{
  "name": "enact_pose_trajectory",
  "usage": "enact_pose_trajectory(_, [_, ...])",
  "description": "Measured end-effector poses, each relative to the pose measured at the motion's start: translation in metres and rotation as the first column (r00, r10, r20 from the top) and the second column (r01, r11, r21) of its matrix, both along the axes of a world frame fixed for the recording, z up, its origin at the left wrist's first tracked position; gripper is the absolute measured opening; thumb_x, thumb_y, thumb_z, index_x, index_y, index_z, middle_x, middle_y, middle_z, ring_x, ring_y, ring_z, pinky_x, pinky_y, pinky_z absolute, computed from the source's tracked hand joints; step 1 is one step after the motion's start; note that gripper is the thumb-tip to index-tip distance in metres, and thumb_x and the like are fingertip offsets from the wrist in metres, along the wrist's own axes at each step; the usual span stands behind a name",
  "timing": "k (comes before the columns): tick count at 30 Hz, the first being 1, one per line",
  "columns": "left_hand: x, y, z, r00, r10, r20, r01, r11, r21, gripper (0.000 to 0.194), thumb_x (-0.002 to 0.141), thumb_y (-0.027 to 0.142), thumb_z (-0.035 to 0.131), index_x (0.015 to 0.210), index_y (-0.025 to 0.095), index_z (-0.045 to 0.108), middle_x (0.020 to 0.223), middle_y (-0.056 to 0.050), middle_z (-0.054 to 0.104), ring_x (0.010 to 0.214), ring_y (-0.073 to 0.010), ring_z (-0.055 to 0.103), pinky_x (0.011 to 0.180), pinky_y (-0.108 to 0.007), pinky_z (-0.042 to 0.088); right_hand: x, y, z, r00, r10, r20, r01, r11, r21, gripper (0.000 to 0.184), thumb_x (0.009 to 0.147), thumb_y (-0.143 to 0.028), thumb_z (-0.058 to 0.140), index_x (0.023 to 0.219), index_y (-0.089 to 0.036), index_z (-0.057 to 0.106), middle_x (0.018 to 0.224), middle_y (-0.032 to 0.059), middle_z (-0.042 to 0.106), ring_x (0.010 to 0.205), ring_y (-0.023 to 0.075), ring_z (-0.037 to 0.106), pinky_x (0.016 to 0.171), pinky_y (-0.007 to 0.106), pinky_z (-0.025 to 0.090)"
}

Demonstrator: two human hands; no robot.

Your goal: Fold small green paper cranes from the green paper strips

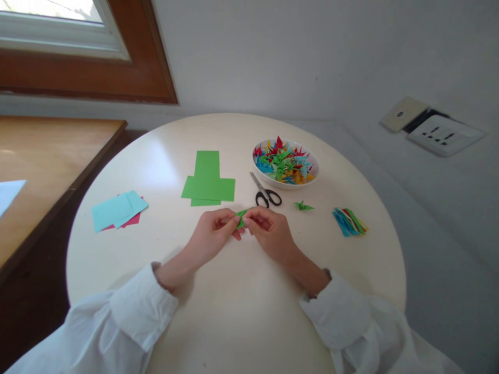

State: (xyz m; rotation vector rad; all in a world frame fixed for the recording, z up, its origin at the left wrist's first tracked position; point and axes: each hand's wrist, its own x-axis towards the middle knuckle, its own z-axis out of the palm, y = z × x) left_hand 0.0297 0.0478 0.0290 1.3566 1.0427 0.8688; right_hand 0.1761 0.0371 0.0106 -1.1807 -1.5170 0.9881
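Between my two hands is a small folded piece of green paper [240, 220], partly hidden by the fingers. My left hand [216, 231] pinches its left side between thumb and forefinger. On the other side, my right hand [271, 231] grips it, also with thumb and fingers closed. Just beyond my right hand lie scissors [265, 193] with black handles. Green paper sheets [208, 179] lie crosswise beyond my left hand. A finished green paper crane [303, 206] rests on the table to the right of my right hand.
A white bowl [286, 184] full of colourful paper cranes stands at the back right of the round table [241, 322]. Light blue and red paper sheets [119, 209] lie at the left. A fanned stack of coloured paper strips [350, 222] lies at the right.
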Motion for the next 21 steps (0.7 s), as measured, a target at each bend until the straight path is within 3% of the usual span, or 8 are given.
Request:
enact_pose_trajectory(12, [0.0009,-0.0027,0.0006,0.998,-0.024,-0.059,0.026,0.999,0.024,0.023,0.073,0.032,0.062,0.062,0.013,0.059,0.058,-0.003,0.063,0.054,-0.0113,0.058,0.052,-0.021,0.045,0.0008,-0.0006,0.0027,0.998,-0.034,0.046,0.033,0.999,0.033,0.008,0.075,-0.022,0.055,0.070,-0.018,0.059,0.065,0.0015,0.061,0.060,0.0125,0.055,0.056,0.024,0.045])
enact_pose_trajectory(21, [0.0014,-0.0008,0.0014,1.000,-0.018,-0.024,0.018,1.000,0.001,0.019,0.072,0.029,0.063,0.063,0.012,0.060,0.059,-0.002,0.063,0.053,-0.0110,0.058,0.054,-0.022,0.046,0.0005,0.0000,-0.0007,0.995,-0.043,-0.095,0.042,0.999,-0.012,0.005,0.071,-0.022,0.058,0.070,-0.018,0.060,0.067,0.0012,0.062,0.060,0.0121,0.057,0.058,0.024,0.048])
